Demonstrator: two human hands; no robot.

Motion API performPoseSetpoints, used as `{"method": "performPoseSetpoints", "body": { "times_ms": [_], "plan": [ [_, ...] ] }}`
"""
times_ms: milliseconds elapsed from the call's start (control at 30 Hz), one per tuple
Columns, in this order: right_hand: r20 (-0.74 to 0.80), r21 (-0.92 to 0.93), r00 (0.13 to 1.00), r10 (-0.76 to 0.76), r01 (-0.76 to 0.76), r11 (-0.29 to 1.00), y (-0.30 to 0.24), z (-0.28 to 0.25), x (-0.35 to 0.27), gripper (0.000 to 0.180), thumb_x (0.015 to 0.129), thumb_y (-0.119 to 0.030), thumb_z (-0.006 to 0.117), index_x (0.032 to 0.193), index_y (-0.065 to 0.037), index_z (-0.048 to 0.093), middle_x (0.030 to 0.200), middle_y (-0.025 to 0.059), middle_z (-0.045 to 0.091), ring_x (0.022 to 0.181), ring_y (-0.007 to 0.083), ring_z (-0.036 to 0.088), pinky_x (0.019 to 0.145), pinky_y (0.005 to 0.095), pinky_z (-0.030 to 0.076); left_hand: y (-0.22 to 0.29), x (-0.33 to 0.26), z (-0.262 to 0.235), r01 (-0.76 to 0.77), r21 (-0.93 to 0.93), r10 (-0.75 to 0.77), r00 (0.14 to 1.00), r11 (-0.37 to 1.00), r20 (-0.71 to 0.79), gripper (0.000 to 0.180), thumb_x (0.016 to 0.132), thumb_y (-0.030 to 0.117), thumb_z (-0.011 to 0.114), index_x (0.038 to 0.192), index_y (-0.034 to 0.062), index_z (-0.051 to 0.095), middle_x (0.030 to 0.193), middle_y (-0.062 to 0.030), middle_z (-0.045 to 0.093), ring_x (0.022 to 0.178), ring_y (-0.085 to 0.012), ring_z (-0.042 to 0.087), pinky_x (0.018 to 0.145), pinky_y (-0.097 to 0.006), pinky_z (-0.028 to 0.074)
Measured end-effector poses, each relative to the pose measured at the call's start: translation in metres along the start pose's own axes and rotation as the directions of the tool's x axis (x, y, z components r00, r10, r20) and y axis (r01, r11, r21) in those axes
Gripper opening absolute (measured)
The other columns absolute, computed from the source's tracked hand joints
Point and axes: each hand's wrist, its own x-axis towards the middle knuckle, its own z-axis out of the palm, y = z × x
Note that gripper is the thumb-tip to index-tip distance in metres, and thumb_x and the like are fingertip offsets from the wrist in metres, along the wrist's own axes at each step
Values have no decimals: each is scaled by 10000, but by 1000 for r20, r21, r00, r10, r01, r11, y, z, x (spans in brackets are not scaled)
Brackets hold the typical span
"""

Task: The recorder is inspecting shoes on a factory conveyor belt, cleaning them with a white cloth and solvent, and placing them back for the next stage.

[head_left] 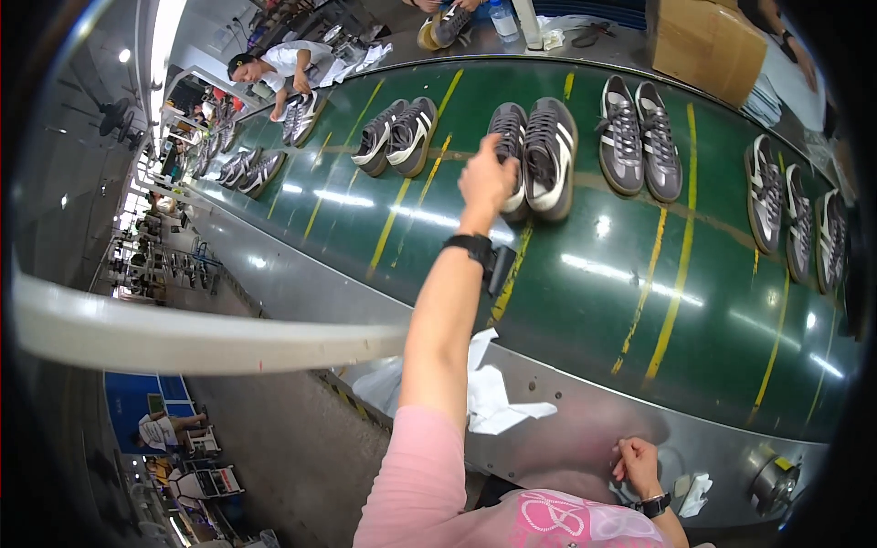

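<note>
Up on the green belt [585,301], left hand [486,178] fingers closed on a grey white-striped sneaker [509,137].

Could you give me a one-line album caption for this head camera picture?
Left hand on a grey sneaker on the green belt; right hand rests by the metal edge.

Bare green belt [585,301] is lying open near the grey shoe pair [534,155] where the left hand [486,178] is reaching. More pairs are flanking it left [396,137] and right [639,137], with narrow gaps between; crumpled white paper [489,397] is cluttering the near metal ledge [585,438].
</note>
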Motion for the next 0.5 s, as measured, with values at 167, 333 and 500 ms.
{"method": "performPoseSetpoints", "body": {
  "times_ms": [167, 333, 500],
  "plan": [
    [-81, 11, 987, 142, -141, 990, -2, -4, 4, 364, 1011, -294, 585, 806, -7, 675, 535, 100, 633, 369, 135, 562, 350, 221, 401, -110, 104, -19, 228, 151, -204, 966, 962, -161, 386, 864, 358, 716, 1193, 158, 689, 1103, -169, 720, 1051, -383, 676, 914, -479, 527],
    [-129, 35, 963, 237, -235, 971, -7, -6, 5, 381, 987, -272, 610, 779, 36, 692, 552, 126, 649, 373, 159, 576, 340, 237, 396, -207, 169, -49, 481, 240, -406, 863, 843, -301, 619, 834, 470, 738, 1294, 75, 613, 1253, -222, 647, 1162, -391, 614, 978, -479, 498],
    [-201, 42, 912, 357, -356, 934, -45, -3, 11, 415, 981, -262, 613, 746, 73, 683, 545, 142, 641, 372, 193, 583, 343, 250, 426, -259, 237, -45, 444, 394, -384, 895, 804, -225, 971, 737, 623, 766, 1402, -24, 479, 1402, -217, 560, 1379, -357, 438, 1178, -456, 269]
  ]
}}
